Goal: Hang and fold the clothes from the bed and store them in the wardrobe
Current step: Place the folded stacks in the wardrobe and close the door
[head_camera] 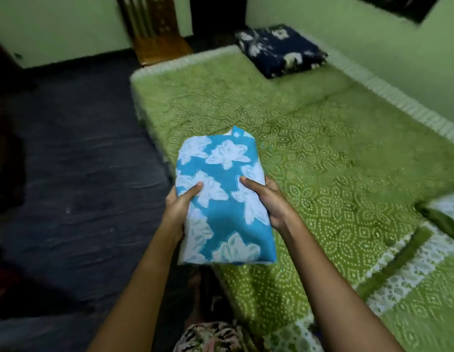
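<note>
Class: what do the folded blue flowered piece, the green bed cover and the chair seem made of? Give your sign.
Folded blue piece: thin printed cloth, probably cotton, matte; it dents softly where the left hand and right hand grip it. Green bed cover: matte printed fabric; it wrinkles and drapes over the edge. Chair: seemingly varnished brown wood, slightly glossy; blurred.

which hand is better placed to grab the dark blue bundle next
Right hand, probably: over the bed, on the side of the dark blue bundle; left hand is at its edge. Both grip the folded blue cloth.
</note>
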`<state>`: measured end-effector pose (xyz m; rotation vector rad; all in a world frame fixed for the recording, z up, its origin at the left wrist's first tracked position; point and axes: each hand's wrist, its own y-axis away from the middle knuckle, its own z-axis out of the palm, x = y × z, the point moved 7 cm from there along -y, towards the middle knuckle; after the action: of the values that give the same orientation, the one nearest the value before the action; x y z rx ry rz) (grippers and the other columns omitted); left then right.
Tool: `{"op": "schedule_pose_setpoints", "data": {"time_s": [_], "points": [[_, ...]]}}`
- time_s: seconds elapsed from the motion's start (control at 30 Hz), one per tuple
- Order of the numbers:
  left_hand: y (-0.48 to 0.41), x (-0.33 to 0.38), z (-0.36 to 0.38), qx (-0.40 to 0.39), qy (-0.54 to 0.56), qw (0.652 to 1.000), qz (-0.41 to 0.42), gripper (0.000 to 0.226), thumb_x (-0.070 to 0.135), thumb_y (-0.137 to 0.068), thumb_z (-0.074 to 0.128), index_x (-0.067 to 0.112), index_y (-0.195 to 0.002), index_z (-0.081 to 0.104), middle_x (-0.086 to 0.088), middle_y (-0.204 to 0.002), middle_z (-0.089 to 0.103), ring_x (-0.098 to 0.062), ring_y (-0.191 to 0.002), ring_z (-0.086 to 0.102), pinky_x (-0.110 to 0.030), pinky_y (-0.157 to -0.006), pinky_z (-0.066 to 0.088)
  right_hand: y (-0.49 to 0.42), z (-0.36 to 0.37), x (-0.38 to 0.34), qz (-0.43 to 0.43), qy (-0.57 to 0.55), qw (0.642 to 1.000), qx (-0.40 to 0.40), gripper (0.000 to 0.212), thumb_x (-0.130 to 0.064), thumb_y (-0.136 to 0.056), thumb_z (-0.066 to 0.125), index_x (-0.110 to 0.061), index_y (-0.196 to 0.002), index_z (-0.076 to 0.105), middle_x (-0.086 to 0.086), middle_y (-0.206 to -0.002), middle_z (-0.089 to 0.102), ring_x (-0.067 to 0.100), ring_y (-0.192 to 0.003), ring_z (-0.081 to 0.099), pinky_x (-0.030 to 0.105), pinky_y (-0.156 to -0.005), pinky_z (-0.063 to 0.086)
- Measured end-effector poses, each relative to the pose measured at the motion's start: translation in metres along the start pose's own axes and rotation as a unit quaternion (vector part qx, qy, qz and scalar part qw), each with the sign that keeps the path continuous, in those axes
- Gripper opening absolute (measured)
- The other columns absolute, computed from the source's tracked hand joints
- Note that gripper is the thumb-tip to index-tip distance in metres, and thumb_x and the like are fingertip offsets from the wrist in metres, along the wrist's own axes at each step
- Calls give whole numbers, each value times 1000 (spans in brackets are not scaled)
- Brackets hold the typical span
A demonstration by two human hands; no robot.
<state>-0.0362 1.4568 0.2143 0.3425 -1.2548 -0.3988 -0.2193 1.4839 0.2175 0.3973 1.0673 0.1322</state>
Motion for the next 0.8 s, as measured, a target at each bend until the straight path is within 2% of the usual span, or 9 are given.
{"op": "schedule_pose_setpoints", "data": {"time_s": [0.17,0.27,0.4,0.5,0.57,0.63,0.7,0.73,0.8], "points": [[112,63,-96,122,81,984,101,33,9,-81,67,10,-112,60,-13,-101,70,-24,-78,70,-35,-61,57,47,129,6,42,43,985,-159,27,-4,-87,58,-5,-113,63,11,-99,72,22,-79,71,36,-75,58],[189,91,-160,212,112,957,162,24,9,-79,68,13,-101,62,-14,-100,70,-24,-75,69,-36,-64,57,87,215,16,64,78,962,-254,32,-5,-86,60,-3,-118,61,13,-105,70,24,-83,71,37,-75,58],[307,120,-246,337,142,901,232,26,8,-79,69,12,-104,62,-13,-100,71,-26,-79,69,-37,-68,58,159,336,42,104,136,905,-390,35,-9,-86,63,-5,-121,58,13,-109,70,28,-91,70,38,-74,57],[390,127,-299,413,169,852,275,32,9,-78,70,9,-109,61,-14,-102,71,-31,-85,69,-41,-75,56,228,414,65,140,151,852,-481,33,-9,-87,62,-6,-120,58,13,-109,70,28,-89,70,37,-70,58],[448,127,-327,454,178,817,308,30,8,-79,68,9,-109,63,-13,-99,72,-30,-83,69,-40,-74,57,275,458,86,163,149,821,-526,31,-6,-88,59,-4,-119,58,15,-109,69,28,-85,71,38,-68,59],[485,128,-345,481,183,798,314,28,7,-80,67,8,-108,64,-14,-98,72,-30,-81,69,-40,-75,56,304,489,105,169,151,801,-555,32,-5,-88,59,-1,-119,58,17,-108,69,29,-85,70,40,-73,59],[528,123,-367,518,190,770,322,27,7,-80,67,8,-107,63,-15,-96,72,-30,-80,70,-39,-74,56,340,519,125,185,161,771,-588,33,-6,-87,60,0,-119,59,17,-107,70,30,-87,70,41,-75,58],[564,122,-385,545,189,744,337,26,7,-81,67,7,-106,63,-14,-95,72,-29,-78,70,-37,-71,57,370,544,143,199,171,745,-613,32,-6,-87,60,0,-118,60,17,-106,70,29,-86,70,40,-75,58],[592,122,-398,562,196,730,334,24,6,-80,67,7,-104,63,-13,-91,73,-27,-73,71,-34,-63,58,393,567,157,208,173,722,-637,31,-8,-87,60,0,-116,60,18,-106,69,29,-86,70,40,-75,59]]}}
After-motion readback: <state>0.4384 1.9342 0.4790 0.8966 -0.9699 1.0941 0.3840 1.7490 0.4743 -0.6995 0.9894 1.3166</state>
